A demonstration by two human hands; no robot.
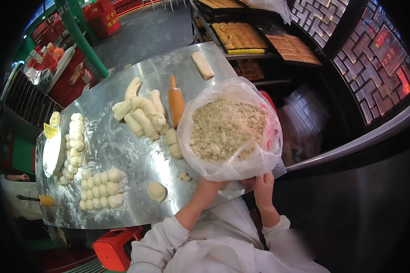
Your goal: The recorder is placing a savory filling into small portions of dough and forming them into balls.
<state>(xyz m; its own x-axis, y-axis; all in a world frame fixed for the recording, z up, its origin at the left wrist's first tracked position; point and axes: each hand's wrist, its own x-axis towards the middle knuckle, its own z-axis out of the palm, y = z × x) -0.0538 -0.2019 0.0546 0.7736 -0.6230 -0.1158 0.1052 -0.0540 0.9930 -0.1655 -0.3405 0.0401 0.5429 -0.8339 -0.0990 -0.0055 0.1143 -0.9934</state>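
A large clear plastic bag (275,136) with red printing stands with its mouth spread wide at the near right corner of the steel table (133,184). Pale, crumbly filling (229,128) heaps up inside it. My left hand (213,184) reaches under the bag's near side, its fingers mostly hidden by the plastic. At the bag's lower right edge, my right hand (264,182) grips the plastic. Left of the bag are two joined dough balls (174,145), a wooden rolling pin (176,102) and a pile of dough rolls (141,112).
Rows of small dough balls (100,189) and a bowl of white flour (53,153) occupy the table's left. One dough ball (156,191) lies near the front edge; a dough slab (202,66) lies far back. Baked-goods trays (239,36) fill a rack. A red stool (114,250) stands below.
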